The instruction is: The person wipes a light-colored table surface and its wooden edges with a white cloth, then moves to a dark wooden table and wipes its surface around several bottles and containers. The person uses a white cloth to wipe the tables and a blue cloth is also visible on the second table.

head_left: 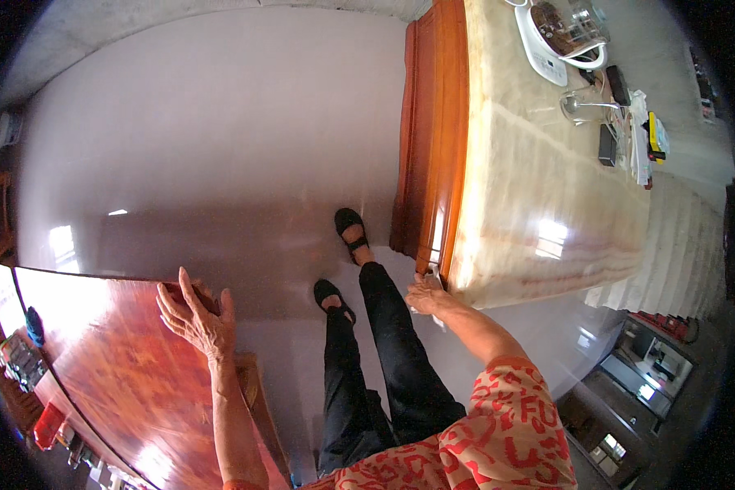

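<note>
My right hand (423, 295) is closed around a white cloth (438, 278), pressed to the corner of a wooden cabinet (437, 163) below its pale, marble-like top (539, 196). Most of the cloth is hidden by the fingers. On the other side, my left hand (194, 317) rests with spread fingers at the edge of a glossy reddish wooden table (114, 351). Nothing is held in it.
On the marble-like top stand a white electric kettle base with a glass pot (580, 37), a clear glass with a spoon (580, 106) and small dark boxes. A red object (49, 425) lies beyond the table. Grey floor (220, 122) stretches between the furniture.
</note>
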### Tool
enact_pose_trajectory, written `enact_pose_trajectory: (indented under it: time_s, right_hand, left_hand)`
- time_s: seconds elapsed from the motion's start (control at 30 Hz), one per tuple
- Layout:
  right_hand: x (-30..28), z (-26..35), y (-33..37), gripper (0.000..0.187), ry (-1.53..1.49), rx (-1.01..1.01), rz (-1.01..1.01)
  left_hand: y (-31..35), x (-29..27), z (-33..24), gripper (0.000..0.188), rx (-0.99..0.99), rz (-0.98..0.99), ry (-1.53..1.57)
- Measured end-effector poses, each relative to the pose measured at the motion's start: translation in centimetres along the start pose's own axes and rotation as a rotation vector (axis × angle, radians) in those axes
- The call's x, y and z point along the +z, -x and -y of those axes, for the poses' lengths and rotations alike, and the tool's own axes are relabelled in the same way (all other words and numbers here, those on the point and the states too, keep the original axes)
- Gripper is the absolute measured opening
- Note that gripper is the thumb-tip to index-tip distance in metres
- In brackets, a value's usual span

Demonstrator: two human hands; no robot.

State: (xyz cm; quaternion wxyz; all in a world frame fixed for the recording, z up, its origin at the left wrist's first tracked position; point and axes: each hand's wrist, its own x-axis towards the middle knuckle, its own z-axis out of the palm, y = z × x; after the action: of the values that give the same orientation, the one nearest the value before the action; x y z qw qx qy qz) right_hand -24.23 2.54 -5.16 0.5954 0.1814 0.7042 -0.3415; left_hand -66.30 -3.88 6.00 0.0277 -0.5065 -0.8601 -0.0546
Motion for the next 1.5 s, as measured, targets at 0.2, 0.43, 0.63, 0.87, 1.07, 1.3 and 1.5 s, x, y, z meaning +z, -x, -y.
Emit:
enact_pose_trajectory:
  time_s: [0.2, 0.43, 0.63, 0.87, 1.07, 1.3, 1.5]
  right_hand:
    - [-12.5, -3.5, 6.9, 0.034, 0.351, 0.519, -0.747]
    - [-13.6, -10.3, 4.5, 0.037, 0.703, 0.795, -0.349]
    - [-10.8, -5.0, 2.7, 0.034, 0.627, 0.638, -0.189]
    - [-1.5, -0.8, -2.6, 0.032, 0.547, 0.653, -0.246]
    - [5.9, 1.2, -5.2, 0.035, 0.146, 0.579, -0.388]
    - [-4.9, 1.6, 4.8, 0.023, 0.083, 0.294, -0.836]
    - [-4.8, -3.4, 1.5, 0.031, 0.293, 0.429, -0.713]
  left_hand:
    - [0.2, 0.2, -0.1, 0.08, -0.02, -0.034, -0.024]
    - [0.0, 0.5, 0.2, 0.079, -0.048, -0.077, 0.005]
    - [0.3, 0.7, 0.8, 0.079, -0.057, -0.075, 0.004]
    - [0.2, 0.7, 0.4, 0.079, -0.072, -0.071, 0.042]
    - [-0.1, 0.2, -0.7, 0.08, -0.098, -0.041, 0.06]
    - [0.2, 0.1, 0.0, 0.081, -0.113, -0.051, 0.06]
    - [-0.2, -0.3, -0.5, 0.079, -0.118, -0.054, 0.064]
